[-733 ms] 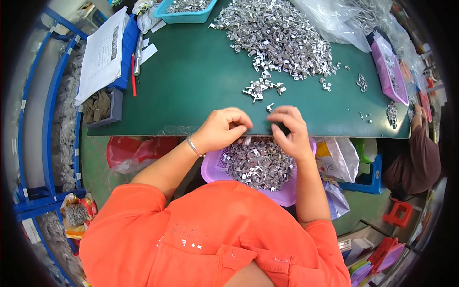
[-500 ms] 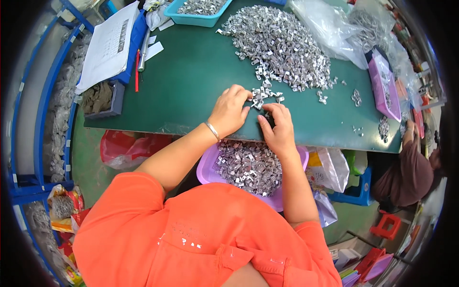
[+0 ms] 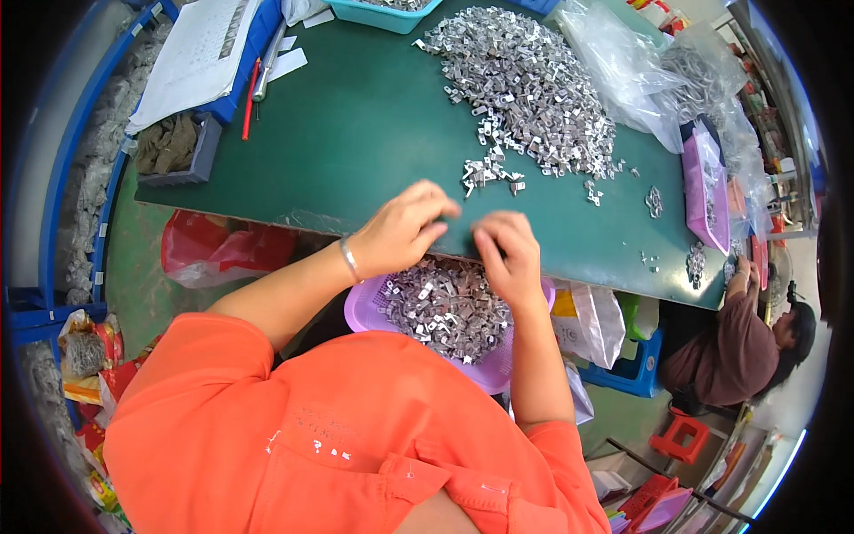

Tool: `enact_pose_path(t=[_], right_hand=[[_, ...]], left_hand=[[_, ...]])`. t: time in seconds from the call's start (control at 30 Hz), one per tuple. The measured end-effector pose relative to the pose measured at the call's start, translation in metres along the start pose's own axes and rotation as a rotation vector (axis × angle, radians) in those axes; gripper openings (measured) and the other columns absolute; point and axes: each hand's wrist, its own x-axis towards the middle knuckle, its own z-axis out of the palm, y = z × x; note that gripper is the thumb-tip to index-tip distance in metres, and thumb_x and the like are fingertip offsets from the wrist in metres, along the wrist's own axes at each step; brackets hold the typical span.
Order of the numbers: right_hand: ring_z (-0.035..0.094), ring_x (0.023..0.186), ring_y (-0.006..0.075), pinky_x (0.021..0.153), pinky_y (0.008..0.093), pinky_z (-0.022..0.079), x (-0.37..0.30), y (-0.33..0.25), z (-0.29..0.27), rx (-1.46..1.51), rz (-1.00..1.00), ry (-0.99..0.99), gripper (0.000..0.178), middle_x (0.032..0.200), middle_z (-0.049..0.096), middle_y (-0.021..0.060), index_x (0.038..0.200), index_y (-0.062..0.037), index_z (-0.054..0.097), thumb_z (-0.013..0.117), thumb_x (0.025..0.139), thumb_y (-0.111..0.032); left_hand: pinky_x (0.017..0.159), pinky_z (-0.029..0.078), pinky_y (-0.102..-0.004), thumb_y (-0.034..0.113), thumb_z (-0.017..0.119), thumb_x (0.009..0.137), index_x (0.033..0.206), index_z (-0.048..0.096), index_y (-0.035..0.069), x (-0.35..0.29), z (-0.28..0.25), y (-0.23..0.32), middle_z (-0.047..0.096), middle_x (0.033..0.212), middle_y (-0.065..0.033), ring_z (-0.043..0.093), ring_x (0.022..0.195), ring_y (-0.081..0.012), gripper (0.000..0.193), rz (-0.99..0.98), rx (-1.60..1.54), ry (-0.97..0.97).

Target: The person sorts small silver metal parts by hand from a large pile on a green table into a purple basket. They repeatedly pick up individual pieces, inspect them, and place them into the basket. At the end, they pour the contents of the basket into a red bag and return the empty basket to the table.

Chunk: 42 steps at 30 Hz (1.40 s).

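My left hand, with a silver bangle at the wrist, hovers over the near edge of the green table. Its fingers are bent, blurred at the tips, and the thumb stands apart from them; nothing shows between. To its right, my right hand is closed, fingers curled inward near the thumb; anything inside is hidden. Just beyond both hands lies a small cluster of metal clips. A large heap of the same clips spreads behind it. Below my hands, a purple basket holds many small metal parts.
A teal tray, papers, a red pen and a grey bin with cloth lie left. Plastic bags and a purple bin stand right. Another person sits at the far right.
Both hands have drawn back from the small clip cluster toward the table's near edge. The cluster stays on the table. The whole view has shifted slightly.
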Motion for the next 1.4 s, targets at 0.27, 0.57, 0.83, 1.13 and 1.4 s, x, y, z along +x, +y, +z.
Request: enact_pose_path(t=[0.27,0.57,0.83,1.13,1.4], right_hand=[[0.061,0.088,0.0311,0.077,0.0373,0.051,0.03,0.018,0.02,-0.085,0.056,0.077,0.022,0.104,0.062,0.0131,0.101,-0.0015,0.066,0.068,0.08,0.001],[0.057,0.077,0.0091,0.065,0.0215,0.046,-0.022,0.01,-0.012,0.349,0.264,0.085,0.017,0.1,0.062,0.0083,0.098,0.0021,0.064,0.062,0.082,0.009],[0.059,0.087,0.0282,0.076,0.0357,0.047,0.007,0.002,0.006,-0.141,0.185,0.111,0.017,0.092,0.061,0.0104,0.093,-0.0042,0.069,0.072,0.077,-0.001],[0.06,0.075,0.0213,0.066,0.0311,0.048,0.003,0.005,0.004,-0.04,0.226,0.123,0.008,0.084,0.064,0.0071,0.085,-0.0022,0.067,0.073,0.08,-0.002],[0.061,0.075,0.0076,0.069,0.0203,0.049,0.007,0.003,-0.013,0.619,0.61,0.051,0.009,0.083,0.068,0.0036,0.093,0.0039,0.068,0.068,0.09,-0.004]], left_hand=[[0.08,0.05,-0.04,0.005,0.069,0.078,0.101,0.056,0.003,0.035,0.021,-0.01,0.058,0.101,-0.0127,0.06,0.089,-0.0322,0.026,0.034,0.246,0.114],[0.068,0.053,-0.0255,-0.003,0.064,0.077,0.088,0.062,0.0,0.008,-0.002,0.005,0.062,0.087,-0.0067,0.063,0.073,-0.0126,0.011,-0.226,-0.275,0.042],[0.068,0.052,-0.023,-0.004,0.065,0.077,0.089,0.065,0.002,0.005,-0.006,-0.001,0.066,0.089,-0.0037,0.063,0.073,-0.0079,0.013,-0.222,-0.379,-0.107],[0.063,0.047,-0.0245,0.001,0.066,0.075,0.081,0.063,0.004,0.008,-0.014,0.001,0.062,0.079,-0.0024,0.056,0.069,-0.0094,0.008,-0.179,-0.338,-0.327],[0.067,0.052,-0.0214,0.005,0.075,0.079,0.117,0.061,0.002,0.021,0.016,0.017,0.064,0.101,-0.0064,0.061,0.077,-0.0072,0.041,-0.257,-0.353,0.004]])
